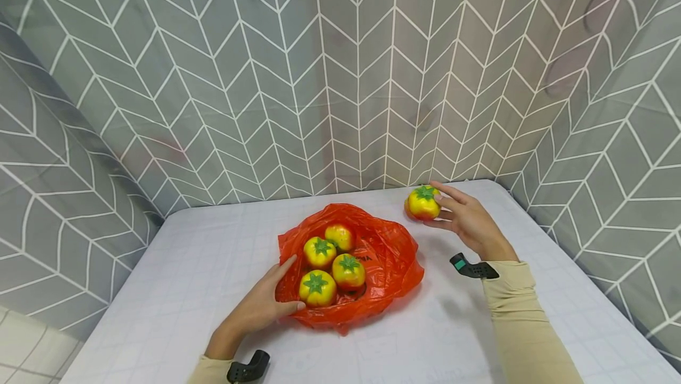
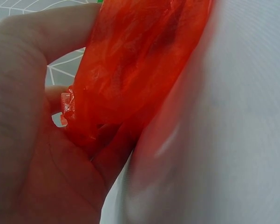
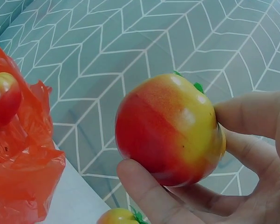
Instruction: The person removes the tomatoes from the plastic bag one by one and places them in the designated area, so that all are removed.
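Note:
A red plastic bag (image 1: 393, 280) lies spread wide on the table, with several red-and-yellow toy tomatoes (image 1: 348, 272) with green leafy tops inside. My left hand (image 1: 260, 301) grips the bag's left side, its thumb at the front rim; in the left wrist view the red film (image 2: 135, 60) passes between thumb and fingers. Beyond the bag's right side, my right hand (image 1: 470, 221) holds another tomato (image 3: 165, 130) between thumb and fingertips, lifted off the table. Below it one more tomato (image 3: 115, 217) shows only in part.
The table (image 1: 202, 260) has a white cloth over it. A grey curtain with white zigzag lines (image 1: 340, 77) stands close behind the table's back edge and along both sides. Black bands (image 1: 473, 267) sit on both wrists.

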A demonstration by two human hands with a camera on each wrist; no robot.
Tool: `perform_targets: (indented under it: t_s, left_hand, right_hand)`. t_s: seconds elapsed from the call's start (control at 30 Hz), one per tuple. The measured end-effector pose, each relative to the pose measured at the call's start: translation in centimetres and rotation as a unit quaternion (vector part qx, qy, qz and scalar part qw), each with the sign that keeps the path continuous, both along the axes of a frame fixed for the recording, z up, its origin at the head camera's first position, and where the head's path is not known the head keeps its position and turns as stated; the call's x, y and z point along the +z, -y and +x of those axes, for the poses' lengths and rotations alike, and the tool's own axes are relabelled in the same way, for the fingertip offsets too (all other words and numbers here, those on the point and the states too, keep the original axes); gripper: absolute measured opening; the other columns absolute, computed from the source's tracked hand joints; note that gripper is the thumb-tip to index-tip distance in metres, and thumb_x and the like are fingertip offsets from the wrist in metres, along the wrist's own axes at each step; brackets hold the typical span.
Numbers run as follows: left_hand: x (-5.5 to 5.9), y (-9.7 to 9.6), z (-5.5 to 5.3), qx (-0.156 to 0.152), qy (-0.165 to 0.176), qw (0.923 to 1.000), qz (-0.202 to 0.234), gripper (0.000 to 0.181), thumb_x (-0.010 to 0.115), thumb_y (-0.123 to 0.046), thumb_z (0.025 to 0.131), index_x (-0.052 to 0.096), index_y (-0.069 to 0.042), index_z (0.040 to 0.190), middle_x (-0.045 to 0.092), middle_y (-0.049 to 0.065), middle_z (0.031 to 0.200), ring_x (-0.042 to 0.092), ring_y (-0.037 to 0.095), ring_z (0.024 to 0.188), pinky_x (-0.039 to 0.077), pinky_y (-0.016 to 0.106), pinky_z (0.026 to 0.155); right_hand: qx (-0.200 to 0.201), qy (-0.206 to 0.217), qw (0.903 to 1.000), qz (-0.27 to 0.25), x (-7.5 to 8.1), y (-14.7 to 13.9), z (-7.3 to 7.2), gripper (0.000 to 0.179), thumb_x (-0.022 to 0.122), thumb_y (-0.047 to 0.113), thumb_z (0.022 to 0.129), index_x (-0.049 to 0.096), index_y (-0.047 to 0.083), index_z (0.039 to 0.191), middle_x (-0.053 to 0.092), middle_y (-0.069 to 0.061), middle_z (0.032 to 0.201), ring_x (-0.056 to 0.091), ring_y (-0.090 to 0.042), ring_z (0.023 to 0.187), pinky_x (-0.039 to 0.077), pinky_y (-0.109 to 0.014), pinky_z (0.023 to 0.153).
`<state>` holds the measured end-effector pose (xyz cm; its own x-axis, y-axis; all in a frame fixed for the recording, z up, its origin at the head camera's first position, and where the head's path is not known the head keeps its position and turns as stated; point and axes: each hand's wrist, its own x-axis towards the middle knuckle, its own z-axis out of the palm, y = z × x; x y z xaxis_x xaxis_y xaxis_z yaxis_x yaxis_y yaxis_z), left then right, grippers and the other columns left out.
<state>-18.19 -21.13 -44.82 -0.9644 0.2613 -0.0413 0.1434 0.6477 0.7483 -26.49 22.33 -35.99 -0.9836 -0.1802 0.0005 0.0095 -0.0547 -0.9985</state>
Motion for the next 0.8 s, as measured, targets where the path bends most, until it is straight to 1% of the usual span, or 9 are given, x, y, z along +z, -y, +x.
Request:
perform_targets:
  t_s: [0.17, 0.43, 0.63, 0.8]
  left_hand:
    - [-0.1, 0.0, 0.0, 0.002, 0.0, 1.0, 0.001, 0.099, 0.082, -0.044, 0.078, 0.029, -0.023, 0.16, 0.028, 0.013, 0.161, 0.025, 0.039, 0.147, 0.021, 0.067, 0.113]
    - [0.0, 0.0, 0.0, -0.001, -0.003, 1.0, 0.002, 0.099, 0.081, -0.044, 0.078, 0.029, -0.022, 0.16, 0.028, 0.013, 0.161, 0.025, 0.038, 0.147, 0.02, 0.067, 0.114]
    - [0.1, 0.0, 0.0, 0.001, -0.001, 1.0, 0.001, 0.1, 0.082, -0.044, 0.078, 0.029, -0.023, 0.16, 0.027, 0.013, 0.162, 0.025, 0.038, 0.147, 0.021, 0.068, 0.113]
    - [0.1, 0.0, -0.1, 0.004, 0.003, 1.0, 0.004, 0.1, 0.082, -0.045, 0.077, 0.029, -0.023, 0.16, 0.027, 0.013, 0.162, 0.025, 0.039, 0.147, 0.023, 0.068, 0.112]
  right_hand:
    - [-0.007, 0.006, 0.9999, -0.01, -0.1, -0.4, -0.1, 0.059, 0.054, 0.024, 0.105, 0.032, 0.014, 0.158, 0.022, -0.015, 0.161, 0.061, -0.026, 0.114, 0.055, -0.042, 0.092]
    - [-0.016, 0.01, 0.9995, -0.026, -0.2, -0.9, -0.1, 0.057, 0.055, 0.025, 0.104, 0.035, 0.014, 0.157, 0.026, -0.015, 0.158, 0.062, -0.024, 0.112, 0.055, -0.041, 0.091]
    - [-0.027, 0.016, 0.9993, -0.017, -0.2, -1.1, -0.1, 0.057, 0.055, 0.026, 0.104, 0.035, 0.015, 0.157, 0.024, -0.015, 0.158, 0.061, -0.025, 0.112, 0.056, -0.041, 0.09]
    - [-0.036, 0.022, 0.9991, -0.007, -0.5, -1.5, -0.1, 0.058, 0.054, 0.027, 0.105, 0.033, 0.014, 0.157, 0.023, -0.016, 0.16, 0.063, -0.023, 0.11, 0.055, -0.041, 0.091]
